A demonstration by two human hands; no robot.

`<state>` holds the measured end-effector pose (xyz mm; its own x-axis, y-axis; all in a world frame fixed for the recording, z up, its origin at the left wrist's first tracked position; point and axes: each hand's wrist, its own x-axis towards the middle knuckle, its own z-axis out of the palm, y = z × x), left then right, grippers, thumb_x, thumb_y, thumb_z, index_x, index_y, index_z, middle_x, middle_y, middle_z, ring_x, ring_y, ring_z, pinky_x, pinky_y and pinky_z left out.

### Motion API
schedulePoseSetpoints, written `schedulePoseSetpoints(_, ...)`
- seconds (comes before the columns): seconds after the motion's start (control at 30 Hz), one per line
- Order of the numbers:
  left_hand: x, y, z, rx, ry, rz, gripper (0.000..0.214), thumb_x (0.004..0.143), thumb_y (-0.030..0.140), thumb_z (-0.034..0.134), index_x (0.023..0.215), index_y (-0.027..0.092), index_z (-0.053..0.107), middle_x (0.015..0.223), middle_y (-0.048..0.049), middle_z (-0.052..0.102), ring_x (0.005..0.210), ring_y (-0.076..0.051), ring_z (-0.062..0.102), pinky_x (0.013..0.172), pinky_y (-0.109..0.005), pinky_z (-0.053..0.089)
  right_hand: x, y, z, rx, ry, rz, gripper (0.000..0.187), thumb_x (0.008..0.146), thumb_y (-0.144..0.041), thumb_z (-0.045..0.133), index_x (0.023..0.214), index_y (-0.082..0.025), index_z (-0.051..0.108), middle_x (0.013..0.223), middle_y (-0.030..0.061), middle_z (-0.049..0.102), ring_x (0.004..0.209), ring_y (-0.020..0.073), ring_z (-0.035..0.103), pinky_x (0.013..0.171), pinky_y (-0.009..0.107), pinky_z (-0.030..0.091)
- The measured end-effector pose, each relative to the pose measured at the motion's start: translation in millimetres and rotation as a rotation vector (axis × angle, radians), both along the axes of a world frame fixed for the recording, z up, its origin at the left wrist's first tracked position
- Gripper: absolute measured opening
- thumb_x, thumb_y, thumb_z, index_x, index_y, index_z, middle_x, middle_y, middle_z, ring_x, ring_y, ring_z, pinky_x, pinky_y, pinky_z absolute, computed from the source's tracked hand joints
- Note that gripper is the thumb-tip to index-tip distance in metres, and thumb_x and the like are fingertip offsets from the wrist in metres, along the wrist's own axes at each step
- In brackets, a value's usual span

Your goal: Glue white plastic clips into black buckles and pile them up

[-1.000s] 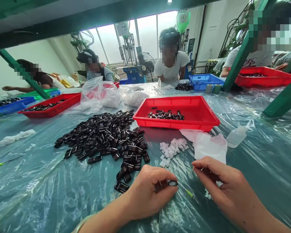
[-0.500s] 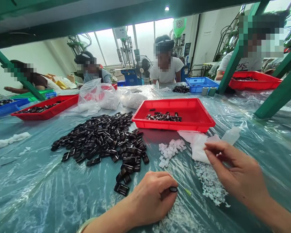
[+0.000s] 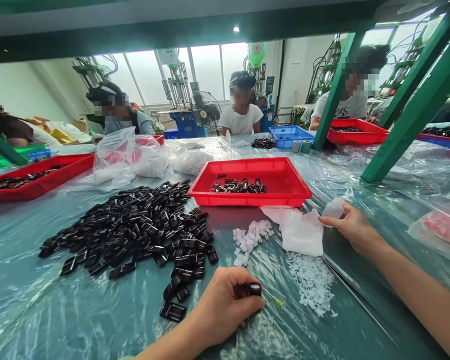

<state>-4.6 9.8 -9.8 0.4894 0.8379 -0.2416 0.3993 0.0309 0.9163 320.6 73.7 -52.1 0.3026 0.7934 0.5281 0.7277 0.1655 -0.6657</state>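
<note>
My left hand is closed around a small black plastic piece, whose pale end faces up. Beside its fingertips lies a thin tool with a yellow-green tip. Farther right, my right hand grips a translucent white bottle, partly hidden by the fingers. A white cloth or bag lies just left of that hand. Between the hands are a small heap of white pads and a scatter of tiny white scraps. A large pile of similar black pieces spreads to the left.
A red tray with some black pieces stands ahead. Clear plastic bags sit behind the pile. A long thin dark rod lies under my right forearm. Green posts rise at right. Several co-workers sit across the table.
My right hand has moved forward and taken hold of the translucent bottle. My left hand still holds the black piece, now turned with its pale end showing. The view has swung right.
</note>
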Motion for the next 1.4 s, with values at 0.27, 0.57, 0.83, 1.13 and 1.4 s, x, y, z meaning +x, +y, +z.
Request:
schedulePoseSetpoints(0.27, 0.6, -8.7, 3.3, -0.113, -0.108, -0.024, 0.015, 0.075, 0.029, 0.059, 0.073, 0.015, 0.053, 0.052, 0.0039, 0.047, 0.049, -0.011, 0.053, 0.047, -0.019, 0.044, -25.4, -18.0, 34.2, -0.11, -0.011, -0.023, 0.021, 0.074, -0.031, 0.064, 0.089, -0.017, 0.063, 0.076, 0.0056, 0.067, 0.061, 0.0181, 0.061, 0.049, 0.027, 0.047)
schedulePoseSetpoints(0.57, 7.8, -14.0, 2.4, -0.414, -0.283, -0.05, 0.023, 0.064, 0.029, 0.07, 0.067, 0.013, 0.054, 0.048, 0.003, 0.05, 0.043, -0.009, 0.052, 0.042, -0.015, 0.043, -99.4, -69.8, 60.5, 0.14, -0.375, 0.411, 0.039, 0.079, -0.009, 0.048, 0.114, -0.023, 0.056, 0.101, 0.0069, 0.062, 0.097, 0.022, 0.055, 0.079, 0.034, 0.047)
schedulePoseSetpoints(0.83, 2.8, -14.0, -0.2, -0.479, -0.305, -0.086, 0.026, 0.063, 0.031, 0.075, 0.07, 0.01, 0.062, 0.05, 0.0021, 0.052, 0.043, -0.007, 0.051, 0.041, -0.013, 0.04, -111.2, -80.0, 55.2, 0.223, -0.545, 0.51, 0.046, 0.076, 0.003, 0.039, 0.113, -0.018, 0.056, 0.098, 0.0091, 0.059, 0.095, 0.0217, 0.054, 0.079, 0.037, 0.049)
schedulePoseSetpoints(1.13, 3.4, -13.7, 1.4, -0.52, -0.312, -0.103, 0.027, 0.061, 0.032, 0.077, 0.068, 0.01, 0.063, 0.05, 0.002, 0.051, 0.041, -0.006, 0.048, 0.038, -0.013, 0.039, -116.8, -84.3, 59.4, 0.321, -0.641, 0.517, 0.038, 0.083, 0.003, 0.039, 0.105, -0.017, 0.062, 0.094, 0.009, 0.062, 0.095, 0.0213, 0.053, 0.078, 0.036, 0.044)
schedulePoseSetpoints(1.4, 3.9, -12.3, 0.3, -0.514, -0.284, -0.146, 0.028, 0.062, 0.034, 0.076, 0.064, 0.011, 0.061, 0.045, 0.0024, 0.05, 0.038, -0.007, 0.046, 0.036, -0.012, 0.037, -117.8, -89.7, 57.4, 0.31, -0.636, 0.568, 0.03, 0.09, -0.008, 0.04, 0.11, -0.013, 0.063, 0.1, 0.0124, 0.061, 0.101, 0.0263, 0.05, 0.085, 0.042, 0.036)
